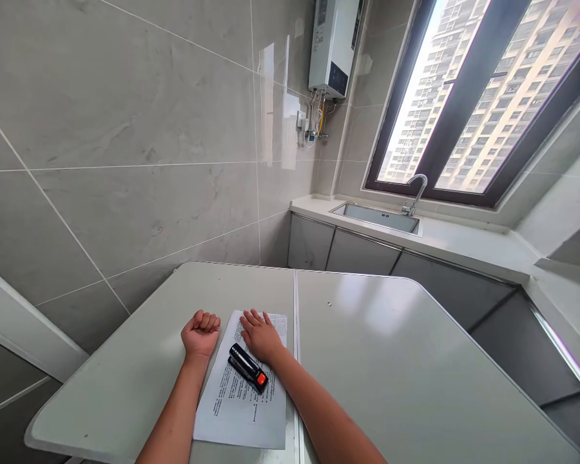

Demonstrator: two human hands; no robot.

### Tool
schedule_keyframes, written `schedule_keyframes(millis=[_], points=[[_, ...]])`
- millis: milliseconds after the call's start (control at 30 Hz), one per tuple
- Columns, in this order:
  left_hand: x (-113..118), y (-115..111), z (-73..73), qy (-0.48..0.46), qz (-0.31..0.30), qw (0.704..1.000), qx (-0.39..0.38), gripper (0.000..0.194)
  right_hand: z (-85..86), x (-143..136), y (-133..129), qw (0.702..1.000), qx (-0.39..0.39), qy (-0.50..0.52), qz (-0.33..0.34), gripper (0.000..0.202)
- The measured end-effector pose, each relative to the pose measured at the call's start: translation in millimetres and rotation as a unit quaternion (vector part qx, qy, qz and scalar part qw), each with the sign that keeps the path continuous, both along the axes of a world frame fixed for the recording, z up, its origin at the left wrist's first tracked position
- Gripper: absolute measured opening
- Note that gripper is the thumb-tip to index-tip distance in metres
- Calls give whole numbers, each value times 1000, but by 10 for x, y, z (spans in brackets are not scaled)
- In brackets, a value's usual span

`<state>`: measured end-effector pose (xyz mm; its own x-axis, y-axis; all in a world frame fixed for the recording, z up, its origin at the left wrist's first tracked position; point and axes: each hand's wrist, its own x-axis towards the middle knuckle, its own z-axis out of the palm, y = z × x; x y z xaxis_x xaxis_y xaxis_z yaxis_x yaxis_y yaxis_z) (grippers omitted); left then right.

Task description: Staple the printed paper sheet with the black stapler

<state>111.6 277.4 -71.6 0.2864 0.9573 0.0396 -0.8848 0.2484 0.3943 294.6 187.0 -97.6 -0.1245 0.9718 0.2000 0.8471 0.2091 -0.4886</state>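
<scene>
A black stapler [248, 368] with an orange-red patch at its near end lies slantwise on printed sheets of paper [239, 422]. The print on the sheets is too small to read. My right hand [261, 335] rests flat on the upper part of the paper, fingers spread, just beyond the stapler and not gripping it. To the left of the paper, my left hand [200, 333] lies on the table as a fist with the fingers curled in. Nothing shows between those fingers.
The pale, glossy table [377, 380] has a seam running just right of the paper. A few tiny specks [329, 303] lie right of the seam. Beyond stand a counter with a sink [381, 218] and faucet [418, 193], a window, and a wall-mounted water heater [335, 45].
</scene>
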Motion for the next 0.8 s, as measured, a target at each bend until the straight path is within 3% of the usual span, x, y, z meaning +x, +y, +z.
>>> schedule_keyframes(millis=[67, 133, 233, 267, 367, 433, 533, 633, 800], points=[[-25, 11, -4, -10, 8, 1000, 3, 40, 48, 151, -45, 998, 34, 33, -38, 55], [-31, 22, -13, -18, 13, 1000, 4, 40, 99, 478, -144, 984, 80, 65, -144, 50], [-8, 49, -31, -28, 18, 999, 3, 39, 153, 1233, -375, 947, 83, 54, -306, 38], [6, 59, -37, -30, 19, 999, 4, 39, 160, 1507, -460, 938, 75, 51, -333, 39], [45, 75, -47, -29, 10, 999, 11, 38, 148, 2200, -658, 937, 46, 38, -345, 45], [58, 69, -50, -27, -8, 999, 21, 38, 121, 2477, -700, 946, 26, 27, -321, 47], [47, 38, -68, -38, -45, 997, 60, 40, 76, 2637, -660, 956, 5, 13, -293, 39], [19, -1, -115, -43, -105, 987, 110, 46, 58, 2628, -609, 957, 0, 3, -291, 27], [8, -8, -188, -23, -96, 989, 111, 49, 119, 2367, -487, 952, 18, 12, -307, 22]])
